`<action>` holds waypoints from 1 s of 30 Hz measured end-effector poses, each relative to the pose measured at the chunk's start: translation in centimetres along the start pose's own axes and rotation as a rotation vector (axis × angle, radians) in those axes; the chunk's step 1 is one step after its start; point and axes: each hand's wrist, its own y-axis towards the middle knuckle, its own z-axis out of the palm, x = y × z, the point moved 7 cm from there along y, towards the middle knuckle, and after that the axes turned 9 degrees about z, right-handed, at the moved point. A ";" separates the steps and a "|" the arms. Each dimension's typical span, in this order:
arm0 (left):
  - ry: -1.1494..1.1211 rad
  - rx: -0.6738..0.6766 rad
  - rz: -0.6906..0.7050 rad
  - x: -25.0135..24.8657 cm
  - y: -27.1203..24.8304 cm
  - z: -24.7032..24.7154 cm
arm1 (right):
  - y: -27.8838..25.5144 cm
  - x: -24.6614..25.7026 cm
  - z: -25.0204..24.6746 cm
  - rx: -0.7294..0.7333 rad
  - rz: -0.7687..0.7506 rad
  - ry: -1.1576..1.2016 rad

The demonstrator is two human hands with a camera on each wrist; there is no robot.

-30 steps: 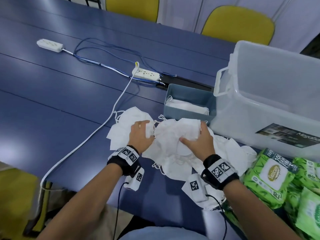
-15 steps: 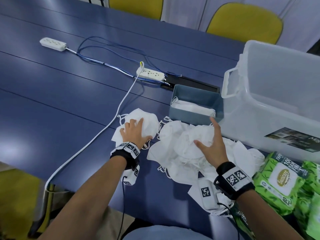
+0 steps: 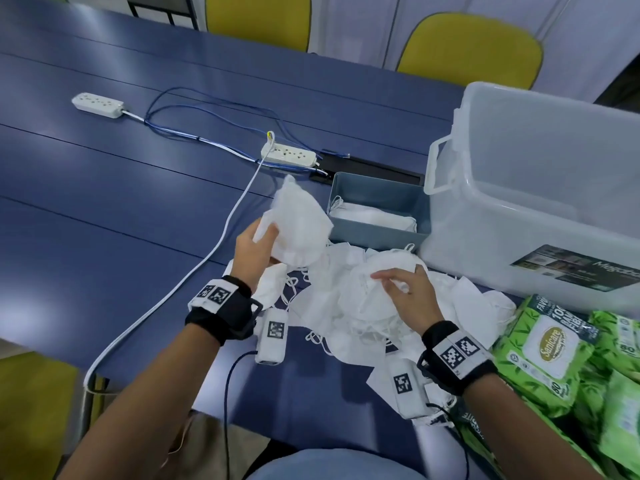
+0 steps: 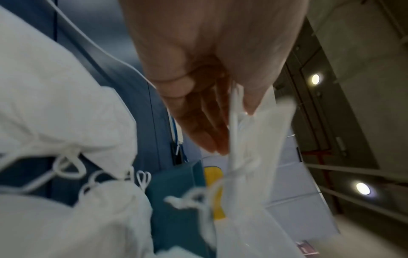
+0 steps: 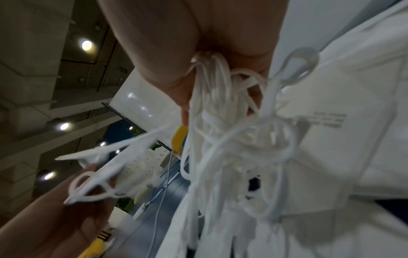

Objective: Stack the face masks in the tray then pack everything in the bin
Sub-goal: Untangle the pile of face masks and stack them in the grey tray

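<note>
A loose heap of white face masks (image 3: 349, 306) lies on the blue table in front of me. My left hand (image 3: 258, 242) holds a small stack of masks (image 3: 299, 223) lifted off the table, pinched between thumb and fingers (image 4: 220, 122). My right hand (image 3: 398, 289) grips a bunch of masks and ear loops (image 5: 220, 97) on top of the heap. The grey-blue tray (image 3: 377, 192) behind the heap has several flat masks (image 3: 372, 216) inside. The clear plastic bin (image 3: 540, 188) stands to the tray's right.
Green wet-wipe packs (image 3: 554, 348) lie at the right, in front of the bin. A white power strip (image 3: 289, 155) with a white cable (image 3: 194, 268) and blue wires sits behind the tray; a second strip (image 3: 97, 104) lies far left. Yellow chairs (image 3: 467, 50) stand beyond the table.
My left hand has lifted a stack of masks off the table, up and toward the tray. My right hand went from pressing flat on the heap to gripping masks in it.
</note>
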 end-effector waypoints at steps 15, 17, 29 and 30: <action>0.090 0.432 0.104 -0.1 -6.8 8.7 | -0.6 -1.3 0.1 0.063 0.389 0.727; 0.097 0.413 0.098 0.0 -6.9 8.9 | -0.8 -1.4 -0.4 0.054 0.348 0.690; 0.163 0.393 0.125 -0.2 -7.4 10.7 | -1.8 -1.5 -1.3 0.119 0.288 0.775; 0.167 0.426 0.134 -0.4 -7.5 11.0 | -1.8 -1.5 -1.4 0.119 0.292 0.777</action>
